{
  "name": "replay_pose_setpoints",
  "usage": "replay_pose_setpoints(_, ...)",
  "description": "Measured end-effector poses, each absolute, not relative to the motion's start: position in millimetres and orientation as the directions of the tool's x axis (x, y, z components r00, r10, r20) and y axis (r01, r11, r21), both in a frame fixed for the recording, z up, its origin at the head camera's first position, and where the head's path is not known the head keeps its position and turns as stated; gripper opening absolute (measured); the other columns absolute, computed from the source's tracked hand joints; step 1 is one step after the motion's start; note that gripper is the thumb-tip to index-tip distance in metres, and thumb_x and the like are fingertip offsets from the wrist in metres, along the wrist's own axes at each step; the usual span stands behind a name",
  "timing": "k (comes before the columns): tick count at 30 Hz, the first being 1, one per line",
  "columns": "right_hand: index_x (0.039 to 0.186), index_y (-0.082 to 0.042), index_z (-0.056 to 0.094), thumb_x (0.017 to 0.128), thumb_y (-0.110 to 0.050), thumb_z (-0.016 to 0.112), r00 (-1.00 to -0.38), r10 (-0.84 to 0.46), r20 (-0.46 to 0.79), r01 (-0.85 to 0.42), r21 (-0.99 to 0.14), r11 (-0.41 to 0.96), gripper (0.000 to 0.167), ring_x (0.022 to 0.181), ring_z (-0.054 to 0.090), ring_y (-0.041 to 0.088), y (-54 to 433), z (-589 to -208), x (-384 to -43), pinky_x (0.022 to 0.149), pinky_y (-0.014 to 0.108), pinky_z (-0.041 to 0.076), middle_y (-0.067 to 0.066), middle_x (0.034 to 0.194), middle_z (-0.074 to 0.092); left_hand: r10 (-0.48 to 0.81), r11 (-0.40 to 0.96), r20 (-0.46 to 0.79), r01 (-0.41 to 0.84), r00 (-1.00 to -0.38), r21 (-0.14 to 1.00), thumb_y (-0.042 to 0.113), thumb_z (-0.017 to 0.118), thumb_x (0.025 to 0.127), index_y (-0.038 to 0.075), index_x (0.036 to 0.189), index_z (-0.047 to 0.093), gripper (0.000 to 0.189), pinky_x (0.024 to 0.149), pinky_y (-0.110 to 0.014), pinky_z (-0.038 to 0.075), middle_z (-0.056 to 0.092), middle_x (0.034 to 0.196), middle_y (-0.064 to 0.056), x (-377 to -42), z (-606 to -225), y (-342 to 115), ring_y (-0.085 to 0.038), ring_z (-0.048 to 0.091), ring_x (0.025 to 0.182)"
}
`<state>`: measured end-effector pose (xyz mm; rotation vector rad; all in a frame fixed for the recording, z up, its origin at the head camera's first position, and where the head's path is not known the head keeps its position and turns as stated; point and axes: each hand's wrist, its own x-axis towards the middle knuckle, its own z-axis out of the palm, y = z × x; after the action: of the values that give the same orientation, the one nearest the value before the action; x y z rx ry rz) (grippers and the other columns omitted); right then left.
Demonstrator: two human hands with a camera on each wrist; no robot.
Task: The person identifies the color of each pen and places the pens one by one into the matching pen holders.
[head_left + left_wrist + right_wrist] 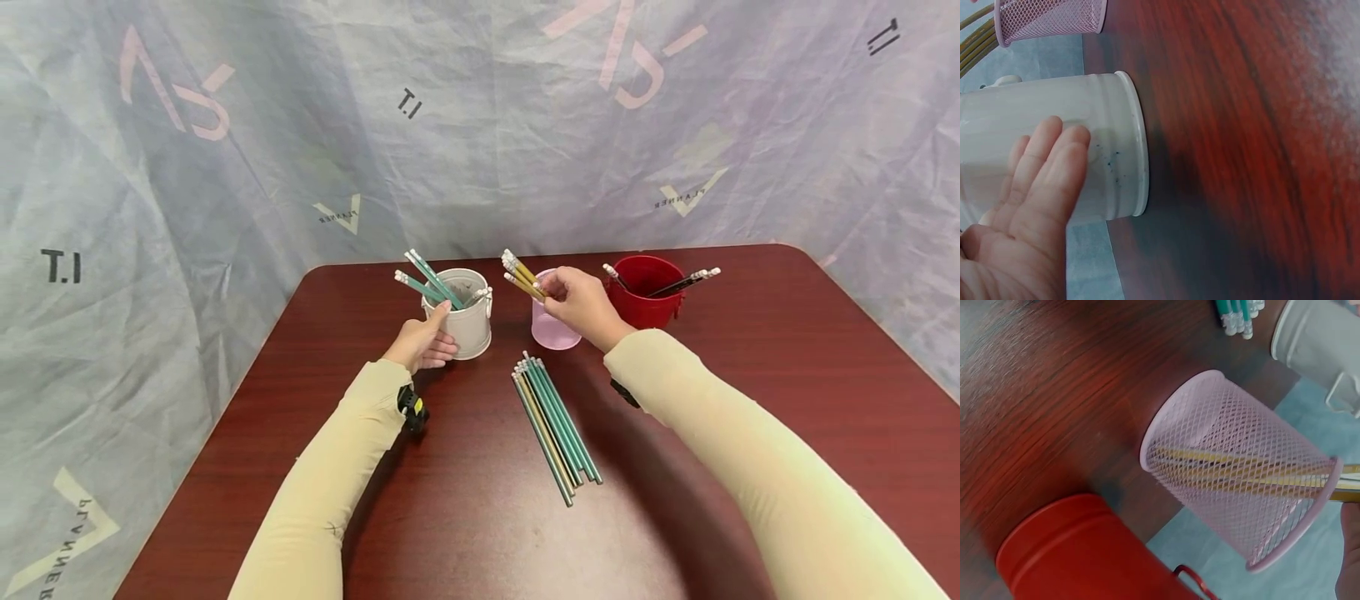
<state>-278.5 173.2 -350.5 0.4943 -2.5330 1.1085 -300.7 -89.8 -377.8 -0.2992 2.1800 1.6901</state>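
My left hand point(429, 340) is at the side of a white metal bucket point(471, 333), its thumb up near the rim. The fingers point(1047, 172) stretch along the bucket wall in the left wrist view. Green pencils point(431, 279) lean out of that bucket, erasers up. At the mouth of a pink mesh cup point(555, 333), my right hand point(585, 304) pinches a gold pencil among several gold pencils point(522, 273) that lean left over the rim. Through the mesh, the gold pencils point(1229, 469) reach down to the cup's base in the right wrist view.
A red bucket point(647, 312) with dark, white-tipped pencils point(678, 285) stands right of the pink cup. Green and gold pencils point(558, 425) lie in a bunch on the dark red table point(465, 517), in front of the cup. A grey printed cloth point(480, 150) hangs behind.
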Motion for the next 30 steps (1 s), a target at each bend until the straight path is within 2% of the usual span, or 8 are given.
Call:
replay_pose_setpoints(7, 0.084, 0.003, 0.069, 0.082, -0.002, 0.069, -0.884, -0.132, 0.448, -0.395, -0.567, 0.723, 0.005, 0.082, 0.061, 0.029, 168, -353, -278, 0.079, 0.041, 0.051, 0.016, 0.087, 0.066, 0.062, 0.26, -0.405, -0.377, -0.912, 0.889, 0.058, 0.048, 0.093, -0.01, 0.102, 0.063, 0.07, 0.057, -0.025, 0.053, 0.066, 0.073, -0.008, -300, -379, -89, -0.02, 0.068, 0.071)
replay_pose_setpoints(13, 0.082, -0.002, 0.069, 0.083, -0.006, 0.067, -0.913, -0.111, 0.392, -0.32, -0.52, 0.792, 0.006, 0.072, 0.057, 0.026, 174, -360, -265, 0.071, 0.041, 0.05, 0.012, 0.08, 0.067, 0.066, 0.257, -0.409, -0.381, -0.91, 0.888, 0.059, 0.048, 0.093, -0.01, 0.104, 0.063, 0.071, 0.058, -0.025, 0.054, 0.066, 0.073, -0.008, -302, -379, -90, -0.02, 0.068, 0.071)
replay_pose_setpoints(16, 0.082, -0.007, 0.07, 0.083, -0.011, 0.064, -0.945, -0.166, 0.282, -0.287, -0.47, 0.835, 0.007, 0.067, 0.055, 0.023, 176, -370, -258, 0.063, 0.04, 0.05, 0.006, 0.075, 0.066, 0.063, 0.265, -0.41, -0.381, -0.91, 0.886, 0.059, 0.047, 0.093, -0.01, 0.105, 0.063, 0.072, 0.058, -0.025, 0.054, 0.066, 0.073, -0.008, -302, -377, -91, -0.019, 0.067, 0.07)
replay_pose_setpoints(19, 0.079, -0.013, 0.072, 0.082, -0.016, 0.065, -0.969, -0.227, 0.095, -0.246, -0.427, 0.87, 0.009, 0.064, 0.054, 0.018, 176, -378, -253, 0.057, 0.038, 0.048, -0.001, 0.07, 0.065, 0.055, 0.274, -0.403, -0.374, -0.914, 0.886, 0.06, 0.047, 0.092, -0.01, 0.104, 0.063, 0.072, 0.059, -0.025, 0.054, 0.066, 0.072, -0.007, -304, -375, -91, -0.018, 0.067, 0.068)
replay_pose_setpoints(23, 0.075, -0.015, 0.074, 0.079, -0.019, 0.067, -0.962, -0.256, -0.098, -0.199, -0.393, 0.898, 0.008, 0.063, 0.055, 0.015, 170, -385, -250, 0.056, 0.037, 0.049, -0.003, 0.072, 0.068, 0.049, 0.268, -0.404, -0.378, -0.913, 0.886, 0.059, 0.047, 0.093, -0.01, 0.105, 0.063, 0.072, 0.059, -0.026, 0.054, 0.065, 0.071, -0.007, -305, -376, -92, -0.017, 0.066, 0.067)
replay_pose_setpoints(27, 0.07, -0.015, 0.071, 0.079, -0.02, 0.07, -0.959, -0.218, -0.181, -0.139, -0.371, 0.918, 0.011, 0.059, 0.051, 0.014, 166, -394, -245, 0.052, 0.036, 0.046, -0.004, 0.067, 0.065, 0.058, 0.252, -0.416, -0.39, -0.907, 0.886, 0.059, 0.047, 0.093, -0.011, 0.106, 0.062, 0.072, 0.06, -0.027, 0.055, 0.066, 0.071, -0.008, -304, -377, -90, -0.019, 0.067, 0.069)
replay_pose_setpoints(30, 0.064, -0.015, 0.067, 0.08, -0.022, 0.071, -0.96, -0.194, -0.203, -0.108, -0.37, 0.923, 0.018, 0.056, 0.046, 0.015, 164, -400, -241, 0.049, 0.034, 0.041, -0.003, 0.059, 0.058, 0.052, 0.253, -0.423, -0.398, -0.905, 0.882, 0.059, 0.047, 0.093, -0.01, 0.105, 0.063, 0.072, 0.06, -0.027, 0.055, 0.066, 0.072, -0.008, -303, -379, -89, -0.019, 0.067, 0.07)
